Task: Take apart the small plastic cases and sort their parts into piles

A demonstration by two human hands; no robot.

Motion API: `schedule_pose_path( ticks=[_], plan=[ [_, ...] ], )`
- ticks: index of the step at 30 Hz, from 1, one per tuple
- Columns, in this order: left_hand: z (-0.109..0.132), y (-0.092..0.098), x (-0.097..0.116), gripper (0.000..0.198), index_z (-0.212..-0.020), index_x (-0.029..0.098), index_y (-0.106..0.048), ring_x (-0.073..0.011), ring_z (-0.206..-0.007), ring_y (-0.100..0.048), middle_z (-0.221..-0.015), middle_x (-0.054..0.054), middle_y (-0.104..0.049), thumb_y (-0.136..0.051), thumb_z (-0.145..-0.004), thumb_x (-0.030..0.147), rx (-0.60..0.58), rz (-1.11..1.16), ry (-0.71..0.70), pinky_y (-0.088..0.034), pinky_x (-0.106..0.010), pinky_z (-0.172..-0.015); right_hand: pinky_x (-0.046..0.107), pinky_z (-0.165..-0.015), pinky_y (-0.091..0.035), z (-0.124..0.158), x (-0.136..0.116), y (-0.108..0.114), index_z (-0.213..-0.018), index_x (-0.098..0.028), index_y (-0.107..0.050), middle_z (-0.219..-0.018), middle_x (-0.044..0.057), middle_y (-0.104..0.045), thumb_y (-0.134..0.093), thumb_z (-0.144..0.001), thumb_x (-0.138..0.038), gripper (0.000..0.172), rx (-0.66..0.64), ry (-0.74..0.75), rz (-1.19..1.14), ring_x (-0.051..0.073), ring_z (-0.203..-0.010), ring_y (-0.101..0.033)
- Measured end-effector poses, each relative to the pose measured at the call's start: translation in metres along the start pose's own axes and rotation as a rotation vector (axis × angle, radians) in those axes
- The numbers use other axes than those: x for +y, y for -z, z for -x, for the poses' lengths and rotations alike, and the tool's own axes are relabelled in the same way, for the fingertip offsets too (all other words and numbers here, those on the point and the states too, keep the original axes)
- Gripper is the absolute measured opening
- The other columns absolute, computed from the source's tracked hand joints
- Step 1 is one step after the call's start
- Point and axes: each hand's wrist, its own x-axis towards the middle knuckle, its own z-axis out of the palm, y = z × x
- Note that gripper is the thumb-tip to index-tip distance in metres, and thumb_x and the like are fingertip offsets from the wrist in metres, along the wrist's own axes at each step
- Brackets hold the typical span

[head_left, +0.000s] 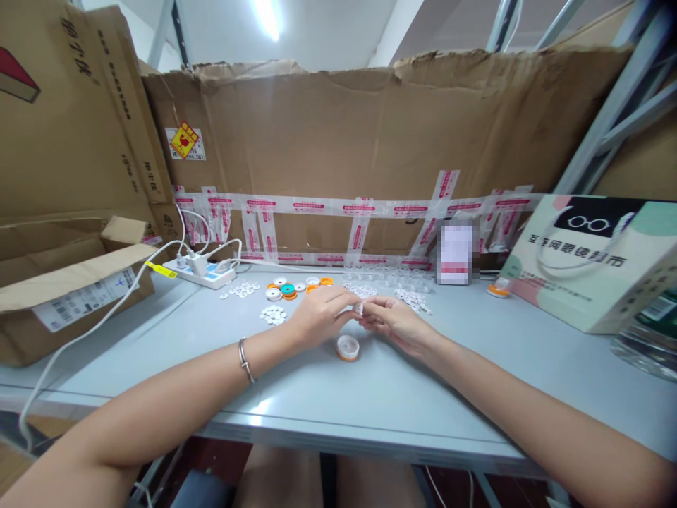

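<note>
Both hands meet above the middle of the table. My left hand (pixel 324 314) and my right hand (pixel 388 319) pinch a small clear piece (pixel 359 308) between their fingertips. Just below them, a round white container with an orange base (pixel 348 347) stands on the grey table (pixel 296 402). Beyond my left hand lie several round caps in white, orange and teal (pixel 288 289). Small white discs (pixel 273 315) form a pile left of that hand. Small white pieces (pixel 413 301) are spread behind my right hand, near rows of clear round parts (pixel 391 275).
A white power strip (pixel 206 271) with cables and an open cardboard box (pixel 68 282) are at the left. A phone (pixel 453 252) leans at the back. On the right are an orange-and-white container (pixel 498 286), a printed bag (pixel 587 261) and a clear bottle (pixel 650 339).
</note>
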Motion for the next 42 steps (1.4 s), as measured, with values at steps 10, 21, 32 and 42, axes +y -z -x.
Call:
schedule_pose_path(
  ticks=[10, 21, 32, 42],
  plan=[
    [-0.002, 0.003, -0.003, 0.018, -0.099, 0.014, -0.058, -0.0124, -0.072, -0.058, -0.087, -0.007, -0.063, -0.051, -0.082, 0.017, 0.109, 0.253, 0.281, -0.050, -0.026, -0.067, 0.024, -0.056, -0.046, -0.029, 0.001, 0.041, -0.073, -0.017, -0.061, -0.054, -0.002, -0.060, -0.071, -0.058, -0.033, 0.024, 0.339, 0.343, 0.297, 0.011, -0.054, -0.056],
    [0.000, -0.003, -0.005, 0.022, -0.102, 0.016, -0.059, -0.0144, -0.077, -0.058, -0.092, -0.007, -0.061, -0.048, -0.083, 0.017, 0.053, 0.468, 0.462, -0.050, -0.027, -0.066, 0.028, -0.066, -0.048, -0.037, 0.008, 0.041, -0.086, -0.015, -0.064, -0.066, 0.002, -0.065, -0.071, -0.059, -0.030, 0.032, 0.311, 0.239, 0.278, 0.014, -0.065, -0.061],
    [-0.008, 0.004, 0.006, 0.009, -0.088, 0.013, -0.059, -0.0125, -0.074, -0.062, -0.081, -0.005, -0.066, -0.055, -0.080, 0.017, 0.031, 0.689, 0.538, -0.051, -0.024, -0.068, 0.028, -0.068, -0.044, -0.004, -0.006, 0.009, -0.077, -0.018, -0.067, -0.067, 0.000, -0.064, -0.064, -0.068, -0.042, 0.027, -0.009, 0.361, 0.226, 0.012, -0.065, -0.056],
    [-0.004, 0.002, 0.001, 0.022, -0.099, 0.016, -0.063, -0.0149, -0.078, -0.065, -0.093, -0.005, -0.068, -0.058, -0.079, 0.020, 0.184, 0.451, 0.384, -0.056, -0.027, -0.070, 0.031, -0.076, -0.048, 0.002, -0.008, -0.002, -0.074, -0.019, -0.066, -0.069, -0.001, -0.067, -0.073, -0.061, -0.034, 0.021, -0.038, 0.275, -0.014, 0.012, -0.068, -0.062]
  ],
)
